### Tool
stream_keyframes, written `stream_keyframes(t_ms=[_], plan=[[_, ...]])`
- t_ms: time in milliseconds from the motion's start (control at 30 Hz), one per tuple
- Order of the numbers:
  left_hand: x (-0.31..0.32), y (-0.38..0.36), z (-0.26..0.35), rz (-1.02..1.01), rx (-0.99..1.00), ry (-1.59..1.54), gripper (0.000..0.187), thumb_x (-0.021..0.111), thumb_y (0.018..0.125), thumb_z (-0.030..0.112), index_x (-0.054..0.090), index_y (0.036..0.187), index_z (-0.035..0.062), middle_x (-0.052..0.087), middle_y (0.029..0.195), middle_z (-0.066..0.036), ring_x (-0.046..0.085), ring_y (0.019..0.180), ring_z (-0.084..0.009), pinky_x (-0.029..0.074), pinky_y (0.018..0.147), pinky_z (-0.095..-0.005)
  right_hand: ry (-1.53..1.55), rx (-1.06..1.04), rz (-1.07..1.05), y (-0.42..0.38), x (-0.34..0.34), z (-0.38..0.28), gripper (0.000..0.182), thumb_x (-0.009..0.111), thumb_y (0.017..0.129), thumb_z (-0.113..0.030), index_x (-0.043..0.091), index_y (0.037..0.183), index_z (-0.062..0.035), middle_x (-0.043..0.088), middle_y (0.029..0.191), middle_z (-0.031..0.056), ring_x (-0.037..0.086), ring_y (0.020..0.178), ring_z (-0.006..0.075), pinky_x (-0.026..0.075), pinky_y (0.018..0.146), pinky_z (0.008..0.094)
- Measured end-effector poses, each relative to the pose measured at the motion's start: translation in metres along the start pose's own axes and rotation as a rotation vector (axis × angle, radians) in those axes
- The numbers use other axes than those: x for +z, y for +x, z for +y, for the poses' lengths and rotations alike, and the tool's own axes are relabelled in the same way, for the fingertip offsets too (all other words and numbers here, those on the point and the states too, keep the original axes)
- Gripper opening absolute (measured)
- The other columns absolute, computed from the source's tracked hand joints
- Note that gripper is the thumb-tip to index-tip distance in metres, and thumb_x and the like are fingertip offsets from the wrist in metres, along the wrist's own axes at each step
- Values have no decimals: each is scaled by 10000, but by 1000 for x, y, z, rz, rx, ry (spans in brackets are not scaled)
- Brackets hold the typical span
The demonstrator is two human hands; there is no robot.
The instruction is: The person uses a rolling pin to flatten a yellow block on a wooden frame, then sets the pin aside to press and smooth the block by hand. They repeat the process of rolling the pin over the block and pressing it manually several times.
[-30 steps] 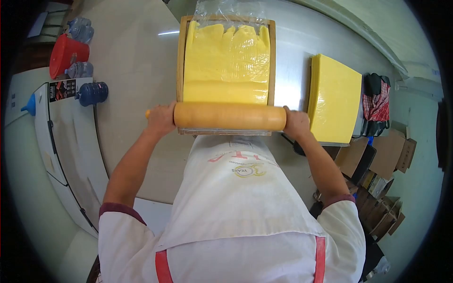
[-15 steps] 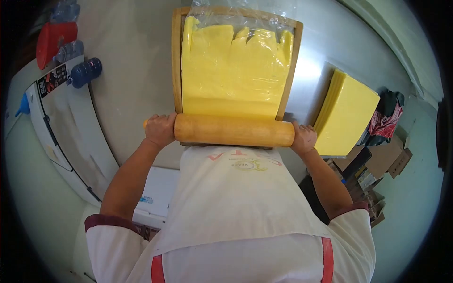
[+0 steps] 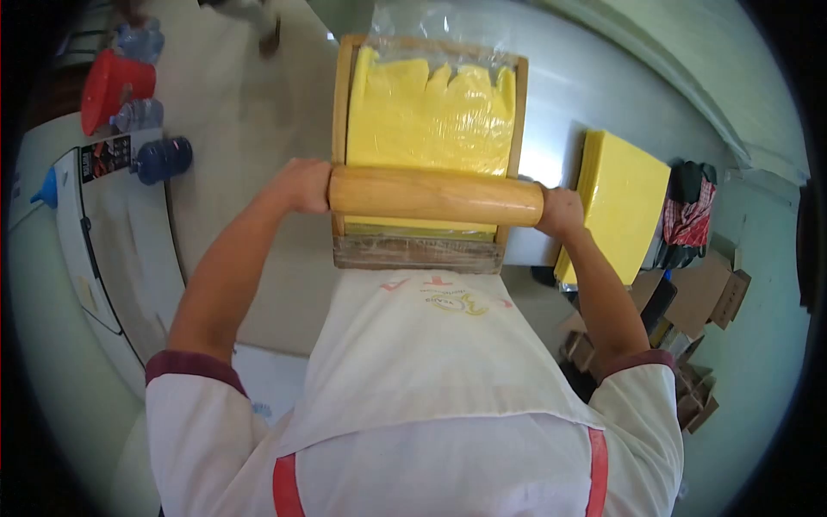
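"What has moved?"

"The rolling pin (image 3: 436,196) has gone away from the body since the earlier frame, baring the near end of the wooden frame (image 3: 519,112). Another person's foot (image 3: 270,39) has also come into view, at the far left."

"And the hands?"

"Apart, one at each end of the pin. The left hand (image 3: 308,185) is closed round one end, the right hand (image 3: 562,213) round the other."

"Where does the pin lie?"

"Across the wooden frame, over the yellow sheet (image 3: 431,116). Most of the sheet shows beyond the pin, with a narrow strip on the near side. Its far edge is ragged, and clear plastic (image 3: 422,21) sticks out past it."

"What is around?"

"A yellow stack (image 3: 624,202) is near the right hand, a checked cloth (image 3: 689,220) beyond it. Well off to the left are a red bucket (image 3: 116,90) and a blue bottle (image 3: 164,160)."
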State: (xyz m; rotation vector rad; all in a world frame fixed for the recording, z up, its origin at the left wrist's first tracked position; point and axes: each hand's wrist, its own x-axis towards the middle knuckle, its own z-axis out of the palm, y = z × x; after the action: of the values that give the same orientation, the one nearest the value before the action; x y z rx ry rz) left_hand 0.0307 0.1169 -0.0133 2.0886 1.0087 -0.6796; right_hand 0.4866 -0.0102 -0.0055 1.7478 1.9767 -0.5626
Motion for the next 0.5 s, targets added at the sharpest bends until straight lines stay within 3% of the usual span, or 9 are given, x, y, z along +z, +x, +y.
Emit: stream_keyframes(t_ms=[33, 67, 100, 167, 200, 300, 333, 433, 500], plan=[[-2, -5, 4, 64, -26, 29, 510, 722, 682, 291, 618, 1150, 117, 697, 848, -185, 657, 847, -403, 532, 745, -479, -8, 1, 34, 1, 5, -1, 434, 678, 791, -397, 583, 1127, -139, 704, 745, 129, 704, 714, 325, 543, 620, 448], [2, -15, 12, 123, -53, 53, 539, 727, 686, 308, 606, 1172, 110, 699, 861, -182, 662, 852, -390, 528, 760, -469, 16, 50, 18, 0, 8, -3, 474, 708, 771, -328, 552, 1176, -137, 702, 734, 113, 704, 735, 327, 547, 697, 440], [5, -23, 18, 182, -81, 74, 569, 733, 690, 326, 595, 1195, 103, 700, 874, -180, 667, 856, -378, 525, 774, -458, 104, 101, 36, -5, 8, -6, 591, 759, 736, -253, 525, 1261, -114, 710, 874, 134, 693, 879, 317, 513, 843, 446], [32, -49, 25, 510, 40, 157, 719, 783, 673, 414, 551, 1271, 88, 696, 928, -173, 666, 874, -351, 505, 794, -438, 171, -53, 304, -33, 13, -14, 767, 819, 690, -245, 475, 1355, -80, 667, 1083, 159, 640, 1033, 306, 450, 943, 463], [39, -56, 28, 650, 108, 191, 797, 808, 665, 459, 529, 1309, 81, 693, 955, -170, 665, 882, -338, 495, 803, -428, 310, -89, 324, -45, 12, -19, 916, 874, 641, -344, 443, 1399, -61, 600, 1219, 151, 581, 1135, 297, 420, 971, 476], [51, -48, 36, 726, 94, 157, 999, 824, 611, 600, 457, 1354, 41, 683, 995, -112, 659, 888, -288, 469, 845, -403, 382, -62, 305, -44, 11, -27, 964, 897, 593, -433, 464, 1367, -53, 597, 1240, 138, 610, 1090, 286, 443, 943, 465], [52, -46, 35, 710, 89, 142, 1009, 811, 598, 642, 474, 1326, 30, 678, 946, -104, 654, 846, -272, 469, 816, -392, 341, -75, 346, -39, 18, -24, 1013, 897, 545, -528, 482, 1329, -39, 629, 1188, 121, 650, 1001, 268, 463, 878, 435], [50, -35, 29, 705, 91, 116, 1030, 777, 566, 742, 530, 1246, 10, 663, 822, -83, 640, 734, -230, 464, 724, -359, 275, -120, 510, -29, 38, -16, 996, 879, 517, -599, 533, 1258, -30, 680, 1011, 91, 681, 853, 252, 471, 779, 396], [52, -28, 23, 744, 118, 126, 1009, 765, 556, 774, 571, 1195, 17, 654, 771, -71, 631, 675, -206, 453, 660, -338, 277, -115, 464, -23, 37, -14, 995, 885, 491, -581, 549, 1248, -28, 693, 1012, 88, 689, 816, 260, 482, 791, 407]])
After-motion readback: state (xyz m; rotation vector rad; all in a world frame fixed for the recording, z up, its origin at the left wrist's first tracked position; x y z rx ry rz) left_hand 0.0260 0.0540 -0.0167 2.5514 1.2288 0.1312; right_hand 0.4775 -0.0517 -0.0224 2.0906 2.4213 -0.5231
